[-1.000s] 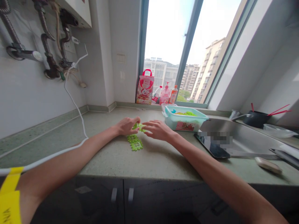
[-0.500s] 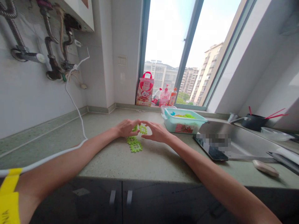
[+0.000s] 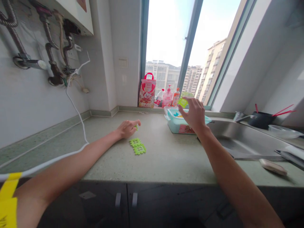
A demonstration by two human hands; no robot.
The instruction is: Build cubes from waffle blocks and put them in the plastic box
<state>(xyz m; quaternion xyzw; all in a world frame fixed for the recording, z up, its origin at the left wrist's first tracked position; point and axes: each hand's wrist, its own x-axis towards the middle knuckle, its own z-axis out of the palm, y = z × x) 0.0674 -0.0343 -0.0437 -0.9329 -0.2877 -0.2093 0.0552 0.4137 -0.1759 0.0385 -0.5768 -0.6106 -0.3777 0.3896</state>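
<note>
Over the light-blue box, my right hand (image 3: 195, 113) is closed in a pinch on a lime-green lattice building tile (image 3: 182, 102). My left hand (image 3: 128, 129) rests low over the counter with its fingers curled. A bit of another green tile (image 3: 136, 127) shows at its fingertips; the hand hides the rest. Just in front of it lie two green lattice tiles (image 3: 138, 147), flat on the counter and edge to edge. The light-blue plastic box (image 3: 175, 126) stands below my right hand, with coloured pieces partly visible inside.
A steel sink (image 3: 237, 139) lies to the right, with a pale oblong object (image 3: 273, 167) at its front. A pink package (image 3: 147, 93) and several bottles line the windowsill. A white cable (image 3: 82, 122) hangs along the left and runs by my left arm.
My right hand has moved right and up, away from my left hand, carrying a green tile to above the box. My left hand has stayed nearly in place.
</note>
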